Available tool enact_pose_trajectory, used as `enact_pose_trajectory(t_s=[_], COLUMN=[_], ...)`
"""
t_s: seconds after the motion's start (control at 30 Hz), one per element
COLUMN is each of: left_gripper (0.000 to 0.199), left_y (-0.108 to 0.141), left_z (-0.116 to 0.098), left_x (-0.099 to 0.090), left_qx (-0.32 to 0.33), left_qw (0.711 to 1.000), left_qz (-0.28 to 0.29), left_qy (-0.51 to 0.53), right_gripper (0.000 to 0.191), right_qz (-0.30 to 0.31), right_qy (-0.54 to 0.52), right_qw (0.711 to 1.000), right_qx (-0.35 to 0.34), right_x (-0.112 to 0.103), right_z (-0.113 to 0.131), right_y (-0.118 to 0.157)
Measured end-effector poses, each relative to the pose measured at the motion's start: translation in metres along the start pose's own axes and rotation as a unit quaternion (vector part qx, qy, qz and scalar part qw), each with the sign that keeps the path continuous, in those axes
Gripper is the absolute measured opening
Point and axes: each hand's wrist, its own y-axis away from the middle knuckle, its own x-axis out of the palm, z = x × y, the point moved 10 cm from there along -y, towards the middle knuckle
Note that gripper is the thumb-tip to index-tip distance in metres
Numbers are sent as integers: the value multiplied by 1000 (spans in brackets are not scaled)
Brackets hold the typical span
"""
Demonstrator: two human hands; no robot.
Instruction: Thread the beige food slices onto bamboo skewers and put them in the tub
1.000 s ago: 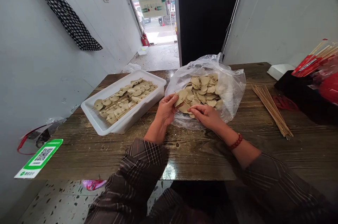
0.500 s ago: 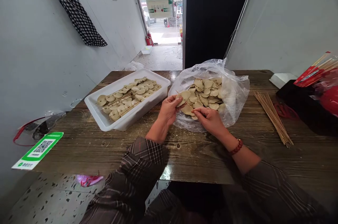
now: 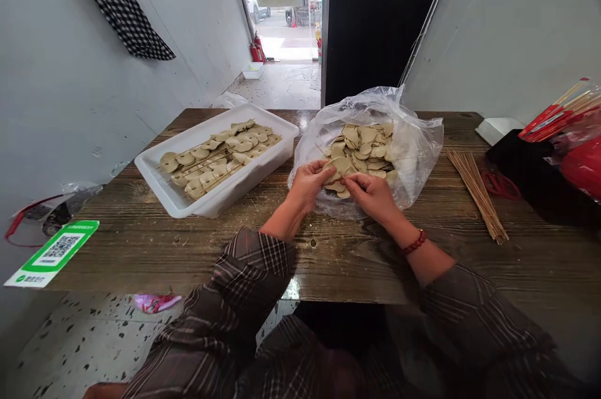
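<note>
My left hand [image 3: 307, 186] pinches a thin, round beige slice [image 3: 342, 165] in front of an open clear plastic bag [image 3: 416, 151]. Fingers closed, my right hand [image 3: 374, 195] grips a thin wooden skewer, mostly hidden by the slice and fingers. Its thin tip seems to show beyond the left hand. Inside the bag lies a heap of similar slices [image 3: 369, 136]. To the left, a white plastic tray [image 3: 218, 203] holds rows of slices threaded on skewers [image 3: 206, 164].
A bundle of bare skewers [image 3: 479, 198] lies on the wooden table [image 3: 263, 267] at right, beside red scissors [image 3: 501, 185]. Farther right are a black bag [image 3: 530, 167] and red-wrapped sticks [image 3: 551, 120]. A green QR card [image 3: 56, 252] sits at the left edge.
The view has tipped down slightly, so the scene sits higher. My hands have drawn closer together, and the skewer that showed between them is now mostly covered by the slice and fingers.
</note>
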Motion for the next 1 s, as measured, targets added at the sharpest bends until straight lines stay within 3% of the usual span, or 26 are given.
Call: enact_pose_trajectory(t_s=[0.13, 0.2, 0.3, 0.4, 0.47, 0.53, 0.6, 0.67, 0.77, 0.87, 0.93, 1.0], left_gripper=[35, 24, 14, 18, 24, 24, 17, 13, 10, 12, 16, 22], left_y=[-6, -8, -4, 4, 7, 7, 6, 4, -2, -7, -9, -10], left_z=[-23, -36, -47, -38, -28, -21, -20, -23, -34, -39, -37, -35], left_x=[-16, -19, -3, 20, 27, 28, 28, 26, 12, -14, -28, -39], left_qx=[77, 123, 203, 255, 259, 256, 262, 267, 230, 156, 111, 79], left_qw=[989, 959, 850, 729, 684, 671, 685, 723, 822, 932, 975, 989], left_qz=[-28, -37, 7, 99, 149, 172, 177, 163, 88, -5, -44, -70], left_qy=[-124, -251, -486, -628, -666, -674, -656, -617, -513, -328, -190, -101], right_gripper=[33, 33, 34, 34, 34, 35, 35, 35, 36, 37, 38, 39], right_qz=[-68, -106, -132, -122, -115, -113, -108, -103, -98, -91, -76, -48], right_qy=[-60, -96, -140, -153, -147, -142, -142, -142, -135, -133, -132, -124], right_qw=[995, 988, 979, 978, 980, 981, 981, 981, 983, 984, 986, 990], right_qx=[43, 63, 70, 65, 65, 70, 79, 82, 79, 72, 63, 52], right_x=[-25, -37, -46, -44, -42, -40, -39, -38, -37, -36, -34, -29], right_z=[-18, -27, -34, -32, -30, -27, -25, -23, -23, -23, -19, -13], right_y=[-4, -6, -8, -10, -10, -9, -8, -8, -8, -8, -7, -7])
